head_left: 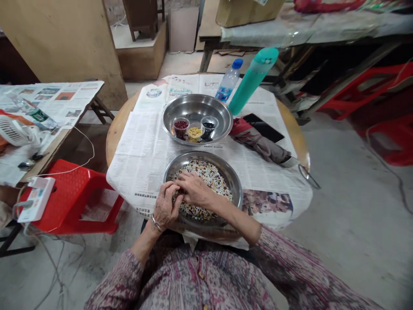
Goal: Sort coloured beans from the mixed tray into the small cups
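A steel bowl of mixed grains and beans, white, yellow and dark red, stands at the near side of the table. Over its left rim my left hand is curled, fingertips against my right hand. The right fingers are bent and drawn together over the grains. Whatever lies between the fingertips is hidden. Just beyond, a second steel bowl holds three small clear cups: one of dark red beans, one of yellow kernels and one of black beans.
Newspaper covers the round table. Behind the bowls stand a water bottle and a teal bottle. A folded umbrella and a dark flat phone-like object lie right. A red stool with a power strip is left.
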Motion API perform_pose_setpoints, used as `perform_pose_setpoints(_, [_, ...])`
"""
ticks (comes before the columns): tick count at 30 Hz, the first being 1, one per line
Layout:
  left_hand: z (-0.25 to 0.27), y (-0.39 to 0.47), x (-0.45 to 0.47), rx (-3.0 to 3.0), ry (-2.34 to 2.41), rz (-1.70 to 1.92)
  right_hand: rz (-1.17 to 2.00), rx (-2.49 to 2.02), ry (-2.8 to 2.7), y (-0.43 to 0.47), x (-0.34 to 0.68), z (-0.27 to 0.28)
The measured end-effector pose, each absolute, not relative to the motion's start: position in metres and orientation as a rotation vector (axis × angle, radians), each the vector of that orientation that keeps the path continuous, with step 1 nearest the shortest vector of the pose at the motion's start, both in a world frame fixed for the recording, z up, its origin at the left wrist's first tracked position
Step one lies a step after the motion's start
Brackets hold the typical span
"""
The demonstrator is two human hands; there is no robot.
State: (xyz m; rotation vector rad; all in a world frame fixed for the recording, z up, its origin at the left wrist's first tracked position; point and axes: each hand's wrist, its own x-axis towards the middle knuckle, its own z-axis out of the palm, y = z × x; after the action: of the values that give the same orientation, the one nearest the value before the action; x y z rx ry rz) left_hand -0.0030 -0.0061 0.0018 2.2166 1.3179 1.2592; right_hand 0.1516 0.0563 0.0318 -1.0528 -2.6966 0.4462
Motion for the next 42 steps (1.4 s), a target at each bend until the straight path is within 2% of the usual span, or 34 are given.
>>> perform_pose_setpoints(3, [0.002,-0.007,-0.003,2.226,1.307,1.24,0.428,-0.965,-2.765,0.044,0.178,0.03])
perform_pose_setpoints(9, [0.003,-0.007,-0.004,2.234,1.297,1.223,0.44,-1.183,-2.552,0.032,0.233,0.032])
perform_pose_setpoints(16, [0.006,-0.003,-0.003,2.371,1.255,1.171,0.584,-0.952,-2.714,0.001,0.188,0.033])
perform_pose_setpoints(22, [0.005,-0.002,-0.002,2.39,1.227,1.102,0.318,-1.492,-2.392,0.04,0.208,0.016])
perform_pose_setpoints(28, [0.005,-0.002,-0.002,2.382,1.228,1.102,0.298,-1.741,-2.169,0.064,0.214,0.02])
perform_pose_setpoints(31, [0.005,-0.002,-0.002,2.388,1.234,1.127,0.342,-1.677,-2.261,0.054,0.189,0.026])
perform_pose_setpoints(38, [0.003,-0.004,-0.003,2.344,1.306,1.183,0.467,-1.144,-2.567,0.014,0.168,0.019])
perform_pose_setpoints(42, [0.003,-0.004,-0.003,2.346,1.291,1.176,0.345,-1.267,-2.52,0.017,0.197,0.015])
